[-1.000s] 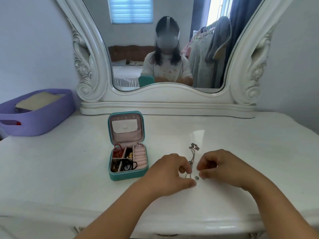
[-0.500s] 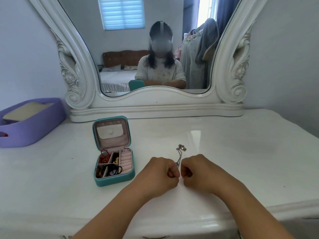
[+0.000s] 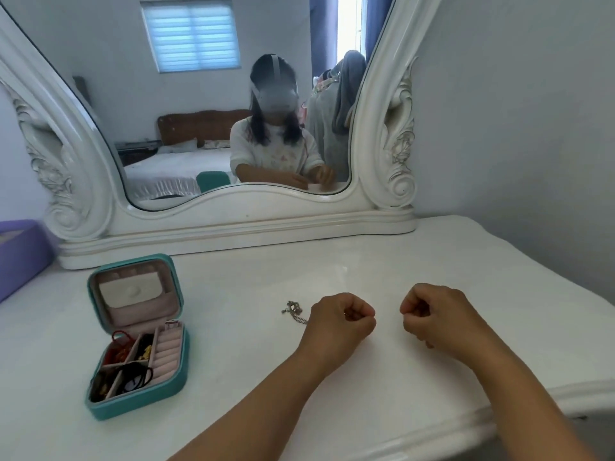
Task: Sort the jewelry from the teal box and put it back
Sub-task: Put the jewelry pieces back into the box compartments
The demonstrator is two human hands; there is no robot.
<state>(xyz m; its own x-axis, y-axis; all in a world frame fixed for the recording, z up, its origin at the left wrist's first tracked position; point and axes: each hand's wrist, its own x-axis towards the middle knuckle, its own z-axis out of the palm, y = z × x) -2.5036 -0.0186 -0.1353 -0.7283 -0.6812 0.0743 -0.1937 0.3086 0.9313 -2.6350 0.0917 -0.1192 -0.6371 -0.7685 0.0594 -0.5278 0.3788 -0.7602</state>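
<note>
The teal jewelry box (image 3: 146, 403) stands open at the left of the white dresser top, its pink-lined lid upright. Its compartments hold a red cord (image 3: 120, 341), small gold pieces (image 3: 145, 352) and black hair ties (image 3: 134, 377). A silver necklace (image 3: 294, 310) lies right of the box; its pendant end rests on the dresser and its chain runs into my left hand (image 3: 339, 324), which is closed on it. My right hand (image 3: 432, 316) is a closed fist a short way to the right; nothing shows in it.
A big white carved mirror (image 3: 233, 224) stands along the back of the dresser top (image 3: 382, 394). A purple basket (image 3: 20, 261) sits at the far left. The dresser's curved front edge runs just below my forearms, and a wall rises on the right.
My hands were touching over the chain; they have drawn apart, the right one moving right. The view has swung right, so the box sits further left in it.
</note>
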